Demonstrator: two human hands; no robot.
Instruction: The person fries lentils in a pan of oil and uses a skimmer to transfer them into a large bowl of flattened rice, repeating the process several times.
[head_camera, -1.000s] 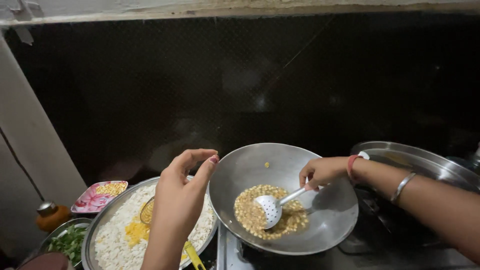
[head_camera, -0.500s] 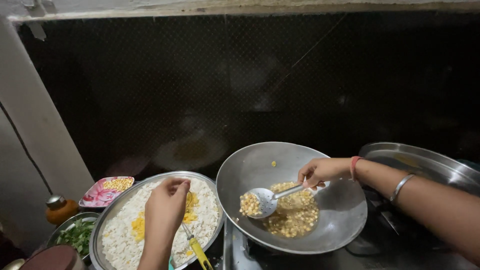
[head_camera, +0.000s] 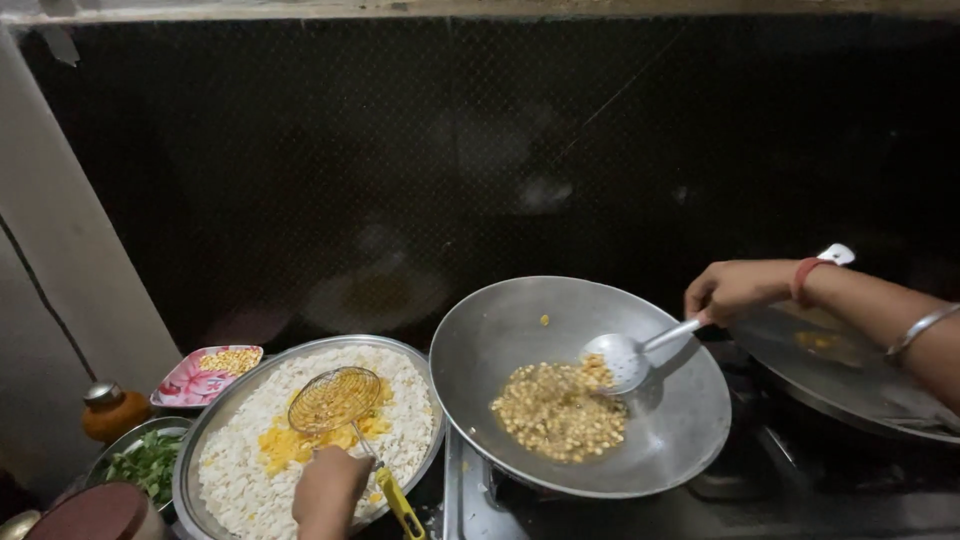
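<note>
My right hand (head_camera: 735, 290) grips the handle of a metal slotted ladle (head_camera: 622, 360). The ladle's bowl rests at the edge of a heap of golden fried grains (head_camera: 558, 412) in a steel wok (head_camera: 500, 330) on the stove. My left hand (head_camera: 328, 495) is low over a wide steel tray (head_camera: 190, 470) of white puffed flakes with a yellow patch. It sits right beside the stem of a wire strainer (head_camera: 335, 400) with a yellow handle, which lies on the tray. Its fingers are curled and hidden, so I cannot see a grip.
A small pink plate (head_camera: 190, 385) with yellow grains, a bowl of chopped greens (head_camera: 148, 465), a brown jar (head_camera: 112, 412) and a reddish lid (head_camera: 95, 515) crowd the left. A second large steel pan (head_camera: 850, 385) lies under my right forearm. A dark wall stands behind.
My left hand dropped from raised near the wok down to the tray, uncovering the strainer. My right hand swept the ladle from the wok's left side to its right.
</note>
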